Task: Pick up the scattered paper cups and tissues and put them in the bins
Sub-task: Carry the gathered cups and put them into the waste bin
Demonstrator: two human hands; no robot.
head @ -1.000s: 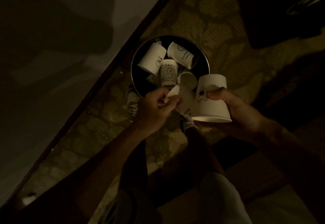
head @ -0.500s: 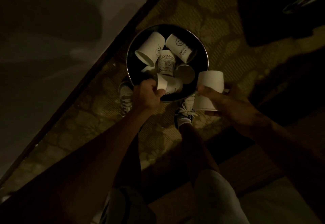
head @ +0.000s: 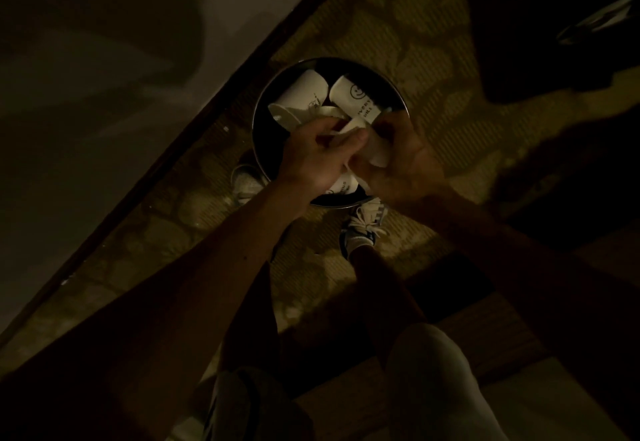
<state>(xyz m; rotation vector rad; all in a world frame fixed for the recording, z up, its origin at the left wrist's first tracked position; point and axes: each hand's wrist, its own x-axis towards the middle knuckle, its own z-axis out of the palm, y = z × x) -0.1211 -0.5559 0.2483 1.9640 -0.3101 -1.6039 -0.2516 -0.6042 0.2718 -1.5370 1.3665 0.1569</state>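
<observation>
A round dark bin with a shiny rim stands on the floor by the wall. Inside it lie several white printed paper cups, among them one at the back left and one with a smiley face. Both hands are over the bin's opening, close together. My left hand pinches a white paper cup by its rim. My right hand grips another white cup tilted into the bin. A further cup shows below my hands. No tissue can be made out in the dim light.
A pale wall with a dark baseboard runs diagonally on the left. The floor is a patterned mat. My shoes stand right against the bin. Dark furniture fills the upper right, and a wooden surface lies lower right.
Both hands moved in over the bin's opening and came together. The right hand's cup went from beside the rim to above the cups inside.
</observation>
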